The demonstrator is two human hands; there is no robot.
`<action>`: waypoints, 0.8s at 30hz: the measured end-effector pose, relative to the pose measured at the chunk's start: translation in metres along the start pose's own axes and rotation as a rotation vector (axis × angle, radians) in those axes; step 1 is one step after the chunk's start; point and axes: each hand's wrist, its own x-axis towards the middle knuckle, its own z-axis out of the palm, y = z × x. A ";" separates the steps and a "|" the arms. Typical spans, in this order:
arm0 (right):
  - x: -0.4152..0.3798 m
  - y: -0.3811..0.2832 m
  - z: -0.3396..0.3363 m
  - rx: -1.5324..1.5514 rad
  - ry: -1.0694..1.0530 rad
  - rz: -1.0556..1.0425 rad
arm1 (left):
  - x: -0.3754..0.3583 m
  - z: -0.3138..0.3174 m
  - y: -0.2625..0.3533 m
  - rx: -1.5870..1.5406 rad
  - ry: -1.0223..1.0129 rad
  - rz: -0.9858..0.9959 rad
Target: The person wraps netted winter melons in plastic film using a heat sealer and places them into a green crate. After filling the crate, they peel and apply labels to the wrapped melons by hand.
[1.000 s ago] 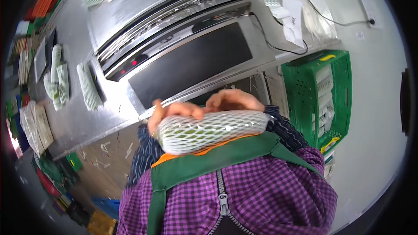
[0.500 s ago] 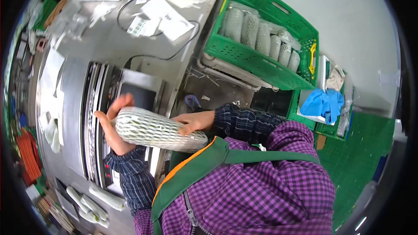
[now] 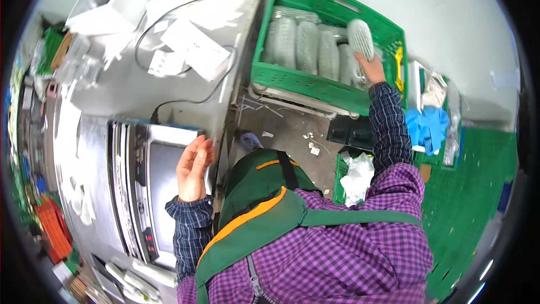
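Observation:
My right hand (image 3: 372, 70) grips the lower end of a net-wrapped item (image 3: 360, 39) over the right part of a green crate (image 3: 315, 87). Several similar net-covered packages (image 3: 307, 45) lie side by side in that crate. My left hand (image 3: 194, 169) is raised above the right edge of a metal machine (image 3: 174, 191). Its fingers are bent, with the thumb near them, and nothing shows between them.
Papers (image 3: 194, 48) and a black cable (image 3: 188, 101) lie on the steel table (image 3: 112, 98). More net-covered pieces (image 3: 135, 281) rest at the lower left. Blue gloves (image 3: 426, 129) hang beside the crate. A small green crate with white plastic (image 3: 358, 177) stands on the floor.
The net-wrapped item has gone from between both hands to the green crate, in my right hand. My left hand has let go of it and moved slightly right. The view has shifted a little.

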 end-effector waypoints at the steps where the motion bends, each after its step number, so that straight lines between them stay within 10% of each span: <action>1: 0.013 0.037 0.010 -0.255 0.113 0.056 | -0.002 -0.001 0.001 0.024 0.017 -0.001; 2: 0.030 0.067 0.026 -0.496 0.212 0.072 | -0.004 -0.002 0.001 0.044 0.019 0.023; 4: 0.046 0.114 0.033 -1.390 -0.462 -0.521 | -0.006 -0.006 0.003 0.119 0.032 0.068; 5: 0.058 0.116 0.052 -1.450 -0.581 -0.487 | -0.007 -0.017 -0.006 0.150 0.006 0.132; 6: 0.105 0.172 0.059 -1.341 -0.621 -0.507 | -0.014 -0.019 -0.003 0.105 0.027 0.120; 8: 0.062 0.072 0.070 -0.887 -0.111 -0.057 | -0.026 -0.034 -0.009 -0.030 0.041 0.089; 12: 0.003 -0.080 0.135 -0.368 0.110 -0.713 | -0.060 -0.070 -0.006 -0.062 0.195 0.146; 17: -0.163 -0.236 0.250 0.356 -0.679 -0.535 | -0.119 -0.135 0.001 -0.092 0.585 0.312; 24: -0.361 -0.287 0.319 0.304 -1.293 -1.019 | -0.237 -0.295 0.027 -0.208 1.312 0.524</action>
